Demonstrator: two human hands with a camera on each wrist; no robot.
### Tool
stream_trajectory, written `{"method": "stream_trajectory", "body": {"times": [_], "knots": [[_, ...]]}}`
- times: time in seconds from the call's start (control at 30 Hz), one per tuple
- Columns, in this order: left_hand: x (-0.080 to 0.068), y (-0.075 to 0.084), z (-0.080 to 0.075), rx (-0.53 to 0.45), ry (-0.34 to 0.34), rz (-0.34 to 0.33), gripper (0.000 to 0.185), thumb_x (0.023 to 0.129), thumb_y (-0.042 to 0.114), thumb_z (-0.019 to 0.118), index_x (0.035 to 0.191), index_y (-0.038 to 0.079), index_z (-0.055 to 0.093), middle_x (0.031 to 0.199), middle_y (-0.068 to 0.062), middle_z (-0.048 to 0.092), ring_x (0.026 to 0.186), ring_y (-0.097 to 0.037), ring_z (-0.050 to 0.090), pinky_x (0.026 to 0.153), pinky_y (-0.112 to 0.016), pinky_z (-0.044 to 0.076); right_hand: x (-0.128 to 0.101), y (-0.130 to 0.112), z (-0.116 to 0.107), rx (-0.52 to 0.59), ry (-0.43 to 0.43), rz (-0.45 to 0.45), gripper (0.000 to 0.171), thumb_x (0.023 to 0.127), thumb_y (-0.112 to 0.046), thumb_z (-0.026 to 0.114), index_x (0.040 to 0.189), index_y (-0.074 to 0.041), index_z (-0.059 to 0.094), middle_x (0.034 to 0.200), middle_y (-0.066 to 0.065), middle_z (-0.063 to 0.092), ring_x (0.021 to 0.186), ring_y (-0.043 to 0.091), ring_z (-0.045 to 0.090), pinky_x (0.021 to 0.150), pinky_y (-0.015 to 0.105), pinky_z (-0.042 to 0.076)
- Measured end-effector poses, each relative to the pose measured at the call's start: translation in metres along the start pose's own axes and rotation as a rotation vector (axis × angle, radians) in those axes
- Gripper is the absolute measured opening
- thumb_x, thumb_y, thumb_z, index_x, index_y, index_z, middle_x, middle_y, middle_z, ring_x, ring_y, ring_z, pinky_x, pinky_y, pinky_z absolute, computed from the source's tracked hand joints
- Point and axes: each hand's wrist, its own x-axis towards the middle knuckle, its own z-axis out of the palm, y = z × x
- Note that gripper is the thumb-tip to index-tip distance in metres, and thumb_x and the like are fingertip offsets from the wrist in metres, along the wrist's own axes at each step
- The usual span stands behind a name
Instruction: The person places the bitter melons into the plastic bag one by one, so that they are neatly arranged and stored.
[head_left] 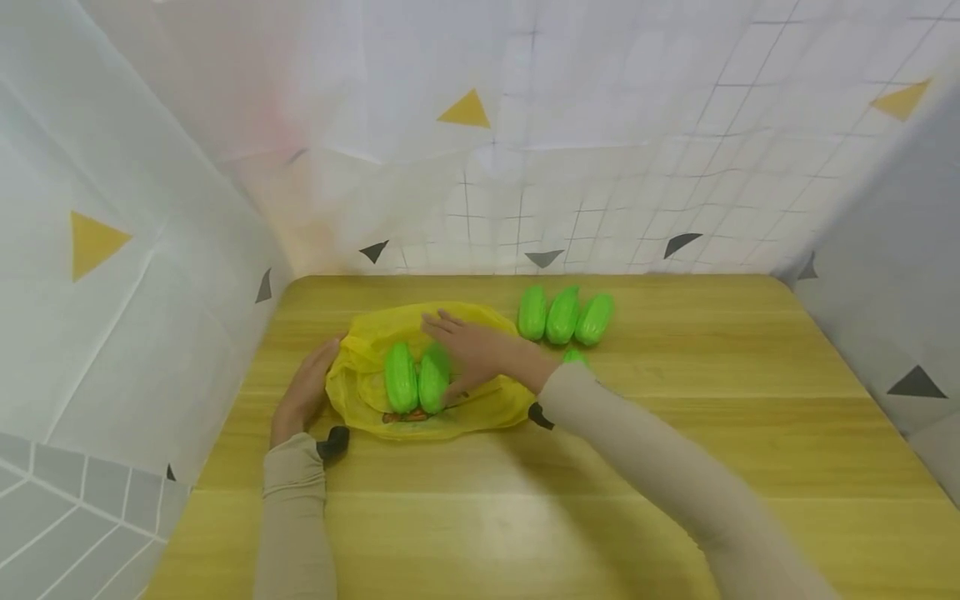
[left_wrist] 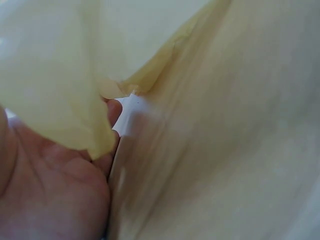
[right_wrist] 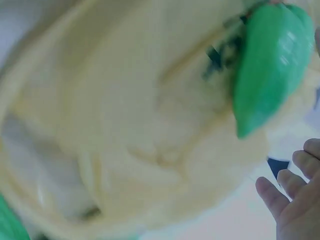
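A yellow plastic bag (head_left: 450,429) lies spread with its mouth open, two glossy green gourd-like vegetables (head_left: 401,377) side by side on it. At the bag's left edge, my left hand (head_left: 306,387) holds the rim; in the left wrist view the yellow film covers part of its fingers (left_wrist: 115,111). My right hand (head_left: 476,354) is over the bag, fingers stretched, beside the right-hand vegetable (head_left: 432,379). In the right wrist view, my spread fingers (right_wrist: 272,196) are apart from a green vegetable (right_wrist: 272,65), and nothing is gripped there.
Three more green vegetables (head_left: 562,317) lie in a row behind the bag, to its right. Another (head_left: 575,356) shows partly behind my right forearm. The wooden table (head_left: 450,533) meets patterned white sheeting (head_left: 600,108) at the back and sides.
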Motion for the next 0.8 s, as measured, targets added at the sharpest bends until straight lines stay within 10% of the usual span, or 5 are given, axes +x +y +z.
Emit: {"method": "stream_trajectory", "body": {"times": [0.5,0.8], "knots": [[-0.001,0.0,-0.001,-0.036,-0.005,-0.011,0.061,0.107,0.044,0.033,0.156,0.009,0.024,0.163,-0.009,0.021,0.15,-0.026,0.017,0.124,-0.045,0.013,-0.069,0.043,-0.086,-0.069,0.194,0.115,0.12,0.078,-0.065,0.071,0.158,-0.012,0.0,0.166,0.005,-0.004,0.153,0.026,0.001,0.119,0.053,0.025],[0.01,-0.024,-0.007,-0.011,0.014,0.004,0.065,0.102,0.057,0.034,0.155,0.02,0.031,0.161,-0.002,0.027,0.148,-0.023,0.024,0.123,-0.046,0.019,-0.121,0.096,-0.097,-0.026,0.194,0.269,0.12,0.078,-0.066,0.07,0.158,-0.013,-0.002,0.166,0.004,-0.006,0.153,0.028,0.001,0.12,0.055,0.02]]}}
